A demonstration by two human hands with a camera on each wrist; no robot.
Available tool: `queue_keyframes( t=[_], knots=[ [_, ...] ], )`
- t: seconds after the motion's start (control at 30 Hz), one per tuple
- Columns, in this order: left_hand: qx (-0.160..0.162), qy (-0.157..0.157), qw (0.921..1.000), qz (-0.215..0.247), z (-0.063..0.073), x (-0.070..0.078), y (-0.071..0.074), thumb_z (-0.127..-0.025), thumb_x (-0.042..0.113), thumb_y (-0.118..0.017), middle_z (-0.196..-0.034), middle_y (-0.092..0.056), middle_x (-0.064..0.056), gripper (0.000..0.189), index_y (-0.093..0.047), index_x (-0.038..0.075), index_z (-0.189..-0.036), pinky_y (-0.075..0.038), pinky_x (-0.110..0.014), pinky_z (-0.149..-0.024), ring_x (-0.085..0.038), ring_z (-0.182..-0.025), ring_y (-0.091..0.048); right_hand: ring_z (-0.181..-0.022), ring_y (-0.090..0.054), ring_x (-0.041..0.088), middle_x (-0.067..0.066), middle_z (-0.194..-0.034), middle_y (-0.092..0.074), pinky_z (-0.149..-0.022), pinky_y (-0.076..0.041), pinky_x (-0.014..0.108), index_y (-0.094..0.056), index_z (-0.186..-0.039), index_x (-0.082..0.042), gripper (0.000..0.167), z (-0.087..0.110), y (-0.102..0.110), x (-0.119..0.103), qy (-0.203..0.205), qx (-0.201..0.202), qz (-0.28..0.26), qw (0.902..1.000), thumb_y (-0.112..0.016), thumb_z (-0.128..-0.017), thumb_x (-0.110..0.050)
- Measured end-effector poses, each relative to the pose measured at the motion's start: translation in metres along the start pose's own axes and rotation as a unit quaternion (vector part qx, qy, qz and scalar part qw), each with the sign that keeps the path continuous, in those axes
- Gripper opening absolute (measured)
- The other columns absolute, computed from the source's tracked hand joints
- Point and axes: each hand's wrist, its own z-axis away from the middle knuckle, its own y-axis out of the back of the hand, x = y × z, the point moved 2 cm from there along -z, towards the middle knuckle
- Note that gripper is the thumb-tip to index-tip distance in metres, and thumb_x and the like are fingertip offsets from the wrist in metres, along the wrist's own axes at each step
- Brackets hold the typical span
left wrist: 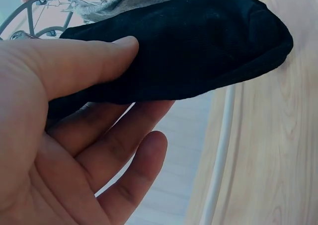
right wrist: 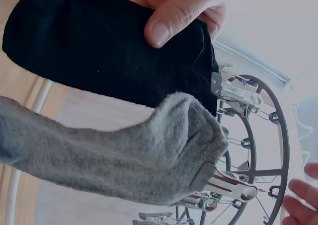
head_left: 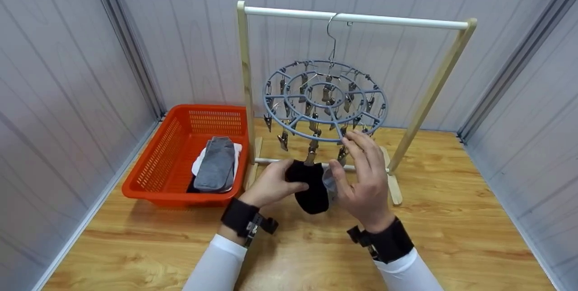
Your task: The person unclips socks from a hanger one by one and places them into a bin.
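A black sock hangs from a metal clip at the front of a round grey drying hanger. My left hand pinches this sock near its clipped end, thumb on the near face and fingers behind. Beside it hangs a grey sock, held by another clip; in the head view it is mostly hidden behind the black one. My right hand holds nothing, its fingers extended with the fingertips right at the hanger's front rim.
The hanger hooks over the white bar of a wooden-legged stand, with several bare clips dangling. An orange basket stands left of it, holding a folded grey sock on white and black fabric. Panel walls enclose the wooden surface.
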Motion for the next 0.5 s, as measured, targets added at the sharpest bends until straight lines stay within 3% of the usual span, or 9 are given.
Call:
queue_keyframes(
  t=[0.23, 0.5],
  knots=[
    [-0.010, -0.009, 0.9997, 0.022, 0.0017, 0.0027, -0.0004, -0.094, 0.014, -0.090, -0.106, -0.080, -0.006, 0.029, -0.077, 0.003, -0.117, -0.062, -0.039, -0.083, -0.018, -0.092, -0.073, -0.115, -0.066, 0.040, 0.022, -0.125, -0.072, -0.107, -0.050, 0.041, -0.077, -0.128, 0.004, 0.038, 0.0002, 0.0006, -0.0061, 0.031, 0.023, -0.019, 0.9991, -0.068, -0.112, -0.028],
    [-0.015, -0.029, 0.9991, 0.026, 0.0028, 0.0078, -0.0018, -0.095, 0.012, -0.088, -0.103, -0.080, -0.003, 0.022, -0.080, 0.005, -0.114, -0.060, -0.036, -0.081, -0.013, -0.088, -0.070, -0.111, -0.070, 0.035, 0.019, -0.123, -0.074, -0.099, -0.055, 0.042, -0.075, -0.133, 0.004, 0.039, 0.0057, -0.0032, -0.0070, 0.011, -0.032, -0.014, 0.9993, -0.066, -0.112, -0.028]
  ],
)
